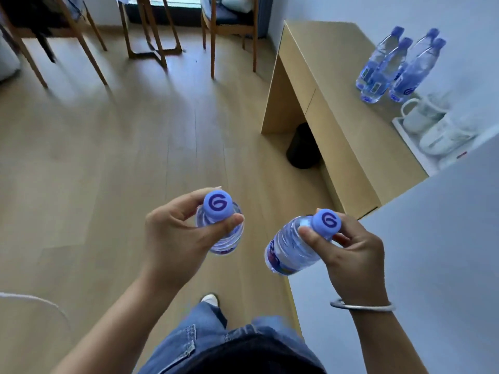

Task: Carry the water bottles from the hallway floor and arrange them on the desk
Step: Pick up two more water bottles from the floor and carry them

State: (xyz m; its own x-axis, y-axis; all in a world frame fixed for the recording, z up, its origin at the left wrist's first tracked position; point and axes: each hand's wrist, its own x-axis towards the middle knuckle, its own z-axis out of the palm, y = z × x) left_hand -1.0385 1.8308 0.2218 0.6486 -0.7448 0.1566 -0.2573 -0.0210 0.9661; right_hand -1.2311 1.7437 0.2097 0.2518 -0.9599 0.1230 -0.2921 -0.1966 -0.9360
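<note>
My left hand [172, 233] pinches a clear water bottle [221, 238] by its neck, just under the blue cap, and the bottle hangs upright over the wooden floor. My right hand [351, 252] grips a second water bottle [289, 247] at the neck; this one tilts with its base toward the lower left. The light wooden desk [337, 85] stands ahead on the right against the wall. Several bottles with blue caps [391, 66] stand together at the desk's far right.
A white tray [402, 130] with a white kettle [421, 112] and cups sits on the desk near the bottles. A dark bin [302, 147] stands under the desk. Wooden chairs [229, 28] and table legs [151, 31] stand at the far end. A grey wall corner [432, 238] is close on my right.
</note>
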